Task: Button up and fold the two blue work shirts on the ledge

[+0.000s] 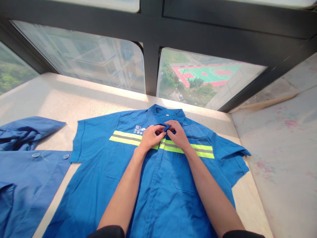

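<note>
A blue short-sleeved work shirt [153, 185] lies spread out, front up, its collar towards the window. Yellow-green and grey reflective bands [126, 137] cross its chest, with white printed lettering above the left one. Both my hands meet at the front opening just below the collar. My left hand [152, 135] pinches the placket edge between thumb and fingers. Opposite it, my right hand [177, 134] grips the other side of the same edge, fingertips close to the left ones. Whether a button sits between the fingers is hidden.
A second blue garment [32, 185] with buttons lies at the left, touching the shirt's sleeve. Both rest on a pale sill [99, 99]. Dark window frames [151, 49] rise behind, and a flower-patterned wall [282, 148] bounds the right side.
</note>
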`<state>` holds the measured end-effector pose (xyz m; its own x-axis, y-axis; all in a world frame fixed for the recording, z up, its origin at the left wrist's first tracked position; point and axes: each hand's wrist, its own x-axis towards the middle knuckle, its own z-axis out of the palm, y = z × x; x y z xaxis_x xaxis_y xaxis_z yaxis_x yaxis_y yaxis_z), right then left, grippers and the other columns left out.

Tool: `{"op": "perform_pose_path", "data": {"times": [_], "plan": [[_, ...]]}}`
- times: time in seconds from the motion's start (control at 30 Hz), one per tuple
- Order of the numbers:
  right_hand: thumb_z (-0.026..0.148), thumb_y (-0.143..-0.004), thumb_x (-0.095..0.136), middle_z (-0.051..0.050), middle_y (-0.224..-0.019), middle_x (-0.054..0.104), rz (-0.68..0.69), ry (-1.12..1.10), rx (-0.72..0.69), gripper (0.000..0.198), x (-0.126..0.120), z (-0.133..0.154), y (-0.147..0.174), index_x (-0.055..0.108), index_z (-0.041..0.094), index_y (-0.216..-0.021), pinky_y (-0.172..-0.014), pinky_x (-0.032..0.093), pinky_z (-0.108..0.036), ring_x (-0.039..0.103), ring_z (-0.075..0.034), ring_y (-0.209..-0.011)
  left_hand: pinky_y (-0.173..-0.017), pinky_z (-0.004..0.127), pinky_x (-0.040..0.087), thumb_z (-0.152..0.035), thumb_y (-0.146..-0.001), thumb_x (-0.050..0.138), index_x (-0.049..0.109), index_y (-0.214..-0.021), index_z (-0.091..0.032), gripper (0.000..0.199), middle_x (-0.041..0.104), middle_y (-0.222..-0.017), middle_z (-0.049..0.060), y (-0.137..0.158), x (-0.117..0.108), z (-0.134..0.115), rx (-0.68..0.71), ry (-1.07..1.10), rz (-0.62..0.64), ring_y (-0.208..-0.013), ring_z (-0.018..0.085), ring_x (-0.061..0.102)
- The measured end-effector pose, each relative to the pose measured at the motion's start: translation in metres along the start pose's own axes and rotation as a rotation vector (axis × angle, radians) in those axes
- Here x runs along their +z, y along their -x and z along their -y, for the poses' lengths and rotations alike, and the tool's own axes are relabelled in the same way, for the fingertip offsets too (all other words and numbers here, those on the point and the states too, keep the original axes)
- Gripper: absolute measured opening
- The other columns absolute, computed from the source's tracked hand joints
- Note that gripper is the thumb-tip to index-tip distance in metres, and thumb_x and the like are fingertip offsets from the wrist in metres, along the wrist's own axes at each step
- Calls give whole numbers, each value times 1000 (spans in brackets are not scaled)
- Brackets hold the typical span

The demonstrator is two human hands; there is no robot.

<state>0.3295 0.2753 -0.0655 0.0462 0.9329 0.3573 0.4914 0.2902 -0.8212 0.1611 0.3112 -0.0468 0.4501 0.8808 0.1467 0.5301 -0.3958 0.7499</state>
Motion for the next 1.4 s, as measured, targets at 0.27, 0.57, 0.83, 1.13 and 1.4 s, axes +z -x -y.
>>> {"op": "perform_pose_path", "data": {"times": [0.27, 0.57, 0.83, 1.13, 1.4], "plan": [[14, -80, 55, -8, -93, 60, -146, 196, 61, 21, 15, 9, 1, 70, 21, -92, -78, 57, -38, 62, -23, -85, -85, 32, 53, -19, -84, 62, 75, -102, -25, 23, 77, -93, 1, 0, 6, -1, -3, -63, -79, -89, 20, 68], [13, -82, 59, -6, -97, 64, -52, 412, -29, 20, 6, 13, 2, 74, 25, -85, -70, 53, -33, 63, -20, -82, -95, 33, 50, -9, -86, 52, 72, -109, -23, 34, 73, -109, 4, 1, 9, 0, 67, -150, -101, -100, 20, 65], [14, -86, 57, -4, -94, 72, 17, 316, -83, 19, -4, 13, 1, 73, 24, -91, -78, 51, -31, 67, -20, -90, -87, 35, 50, -25, -92, 59, 74, -107, -22, 22, 68, -103, 8, 1, 12, -4, 52, -333, -66, -98, 24, 60], [18, -91, 58, -5, -90, 69, 41, 367, -135, 19, -9, 5, 1, 75, 24, -95, -73, 50, -28, 65, -18, -82, -82, 33, 50, -14, -86, 62, 70, -91, -21, 12, 72, -91, 4, -1, 12, -6, -37, -154, -138, -88, 22, 64], [23, -96, 57, -6, -90, 69, -37, 304, -273, 19, -9, 1, 2, 76, 25, -98, -75, 53, -30, 66, -19, -84, -73, 26, 53, -18, -80, 69, 75, -84, -21, 8, 77, -83, 0, -2, 9, -3, -111, 345, -206, -74, 16, 69]]}}
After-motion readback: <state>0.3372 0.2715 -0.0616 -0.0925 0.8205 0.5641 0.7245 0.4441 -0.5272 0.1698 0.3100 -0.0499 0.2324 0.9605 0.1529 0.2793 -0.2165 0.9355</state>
